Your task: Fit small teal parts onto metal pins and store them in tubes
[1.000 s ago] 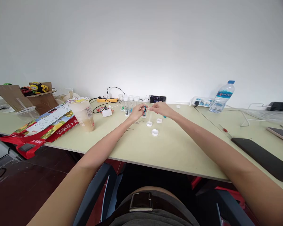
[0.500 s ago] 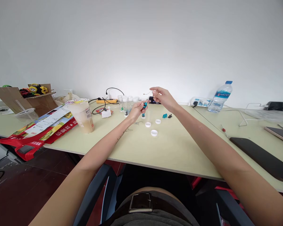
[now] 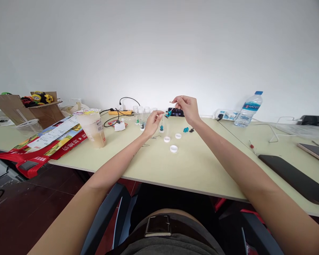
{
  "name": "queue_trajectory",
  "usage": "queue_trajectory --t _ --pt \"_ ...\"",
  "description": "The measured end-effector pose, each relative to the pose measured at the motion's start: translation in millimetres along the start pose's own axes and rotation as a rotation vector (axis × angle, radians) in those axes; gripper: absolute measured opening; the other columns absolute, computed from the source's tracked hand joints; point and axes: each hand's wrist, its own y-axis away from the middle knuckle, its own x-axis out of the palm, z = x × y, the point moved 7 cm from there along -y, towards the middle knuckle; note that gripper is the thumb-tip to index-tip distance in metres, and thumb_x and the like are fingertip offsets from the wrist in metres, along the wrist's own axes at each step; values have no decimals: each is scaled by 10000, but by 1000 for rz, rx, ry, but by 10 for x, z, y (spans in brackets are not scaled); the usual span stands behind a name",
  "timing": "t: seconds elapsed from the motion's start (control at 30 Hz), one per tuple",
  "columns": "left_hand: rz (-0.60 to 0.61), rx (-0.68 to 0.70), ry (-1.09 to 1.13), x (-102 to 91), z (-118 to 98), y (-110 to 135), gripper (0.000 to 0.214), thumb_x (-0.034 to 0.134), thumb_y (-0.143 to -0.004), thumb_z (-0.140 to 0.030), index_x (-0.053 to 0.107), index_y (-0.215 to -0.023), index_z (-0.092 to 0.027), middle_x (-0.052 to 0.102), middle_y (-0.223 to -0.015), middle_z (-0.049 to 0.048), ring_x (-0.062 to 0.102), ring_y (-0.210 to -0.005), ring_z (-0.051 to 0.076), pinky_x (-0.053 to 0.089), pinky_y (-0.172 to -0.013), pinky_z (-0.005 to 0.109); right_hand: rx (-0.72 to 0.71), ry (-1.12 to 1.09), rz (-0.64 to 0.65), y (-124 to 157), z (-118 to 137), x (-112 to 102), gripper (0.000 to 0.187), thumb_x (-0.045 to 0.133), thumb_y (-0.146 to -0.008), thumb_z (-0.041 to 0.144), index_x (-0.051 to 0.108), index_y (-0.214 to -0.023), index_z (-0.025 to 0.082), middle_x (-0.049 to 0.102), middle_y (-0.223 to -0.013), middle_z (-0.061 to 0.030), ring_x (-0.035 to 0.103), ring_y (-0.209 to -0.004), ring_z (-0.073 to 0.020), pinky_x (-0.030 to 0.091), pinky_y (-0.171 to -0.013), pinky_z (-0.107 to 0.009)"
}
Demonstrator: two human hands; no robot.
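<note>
My right hand [image 3: 188, 107] is raised above the table and pinches a thin wire [image 3: 173, 106] with a small teal bead [image 3: 168, 114] hanging at its lower end. My left hand [image 3: 152, 122] hovers just left of the bead, fingers loosely apart and holding nothing. Below them stand clear plastic tubes [image 3: 143, 117], one [image 3: 161, 126] with a teal piece inside. Three white caps [image 3: 173, 148] and a few teal and black beads [image 3: 186, 130] lie on the pale table [image 3: 191, 170].
A lidded drink cup [image 3: 92, 128] and red printed bags [image 3: 45, 141] sit at left, with a cardboard box of toys [image 3: 34, 102] behind. A water bottle [image 3: 247, 108], power strip [image 3: 225, 114], small clock [image 3: 177, 112], black tablet [image 3: 297, 177] and cables lie at right and back.
My left hand let go of the teal bead, which now hangs on the wire held by my right hand. The right hand rose from the table.
</note>
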Motion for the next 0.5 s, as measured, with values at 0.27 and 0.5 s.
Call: queue_trajectory --t 0.27,0.5 --pt "159 -71 94 323 262 56 418 675 -664 -375 545 -988 -145 638 -944 85 576 -891 174 430 -781 307 -34 131 4 29 -218 -2 261 482 -829 331 643 -723 156 577 -582 5 521 -560 -89 413 -587 -214" --pt "46 -75 162 209 226 21 380 640 -699 -382 573 -984 -139 635 -877 73 597 -782 155 466 -735 306 -6 266 205 104 -251 205 257 469 -826 299 643 -717 144 566 -630 -2 523 -599 -110 415 -638 -250"
